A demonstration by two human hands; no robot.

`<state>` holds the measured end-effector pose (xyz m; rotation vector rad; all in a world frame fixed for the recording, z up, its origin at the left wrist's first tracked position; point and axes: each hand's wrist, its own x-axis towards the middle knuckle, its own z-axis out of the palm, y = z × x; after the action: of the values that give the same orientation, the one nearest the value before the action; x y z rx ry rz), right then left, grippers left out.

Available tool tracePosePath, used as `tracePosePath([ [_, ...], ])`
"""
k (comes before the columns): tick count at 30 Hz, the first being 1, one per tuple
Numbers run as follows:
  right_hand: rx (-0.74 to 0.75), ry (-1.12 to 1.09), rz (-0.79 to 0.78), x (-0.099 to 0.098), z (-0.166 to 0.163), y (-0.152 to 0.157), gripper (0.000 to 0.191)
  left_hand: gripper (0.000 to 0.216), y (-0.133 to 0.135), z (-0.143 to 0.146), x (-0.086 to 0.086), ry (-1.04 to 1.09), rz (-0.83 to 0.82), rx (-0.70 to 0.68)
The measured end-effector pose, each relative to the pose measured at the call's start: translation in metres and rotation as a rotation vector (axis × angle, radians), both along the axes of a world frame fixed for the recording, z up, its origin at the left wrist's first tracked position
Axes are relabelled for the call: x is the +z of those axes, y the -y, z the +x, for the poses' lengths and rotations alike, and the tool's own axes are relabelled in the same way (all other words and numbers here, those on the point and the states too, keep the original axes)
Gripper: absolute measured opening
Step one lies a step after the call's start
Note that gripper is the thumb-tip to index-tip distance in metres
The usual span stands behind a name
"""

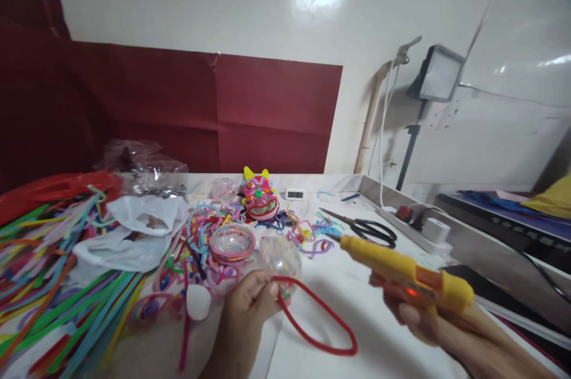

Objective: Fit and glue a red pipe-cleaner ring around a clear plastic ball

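Observation:
Between the thumb and fingers of my left hand (pixel 243 313) is a red pipe cleaner (pixel 332 315), bent into a long loop that reaches out to the right. Just behind those fingertips is a clear plastic ball (pixel 282 254) with coloured bits on it; I cannot tell whether the hand touches it. My right hand (pixel 413 316) is wrapped round a yellow hot glue gun (pixel 383 261), its red light lit and its nozzle pointing left. The nozzle is apart from the pipe cleaner. A pink-rimmed clear bowl-shaped shell (pixel 232 242) sits left of the ball.
Loose pipe cleaners (pixel 102 307) cover the left side, with a white plastic bag (pixel 134 236) on them. A colourful figure with yellow ears (pixel 259 194) stands at the back. Black-handled scissors (pixel 375 230) lie behind the glue gun. A power strip (pixel 428 242) runs along the right edge.

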<state>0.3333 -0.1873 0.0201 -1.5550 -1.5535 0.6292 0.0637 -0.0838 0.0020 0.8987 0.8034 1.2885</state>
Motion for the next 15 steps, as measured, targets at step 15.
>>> tracePosePath([
  [15, 0.303, -0.691, -0.153, 0.02, -0.1, -0.031, 0.045, 0.021, 0.006, -0.003, -0.003, -0.172, 0.167, -0.007],
])
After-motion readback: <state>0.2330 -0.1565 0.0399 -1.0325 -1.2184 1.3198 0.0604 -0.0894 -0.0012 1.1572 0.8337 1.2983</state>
